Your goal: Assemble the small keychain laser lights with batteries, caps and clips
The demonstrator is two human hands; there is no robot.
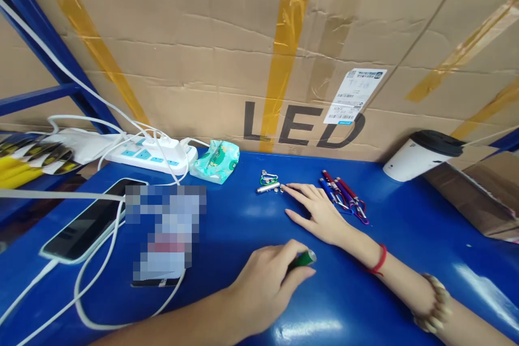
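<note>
My left hand (270,284) is closed around a green metal tube (303,260), probably a small flashlight barrel, whose silvery end sticks out between thumb and forefinger. The rest of the tube is hidden in the palm. Farther forward, my right hand (320,211) reaches over the tabletop with its fingers spread. Its index fingertip is at a few tiny round silver pieces (277,190). Beside them lie a short silver cylinder (267,188) and small carabiner clips (268,177), one of them green. To the right of that hand rests a group of red, blue and purple mini flashlights (344,192) with carabiners.
The blue table (227,227) backs onto a large cardboard box (194,65). At left are a power strip (148,155), a tissue pack (217,162), a phone (89,221), a blurred-out object (174,232) and white cables. A lidded cup (405,159) stands back right.
</note>
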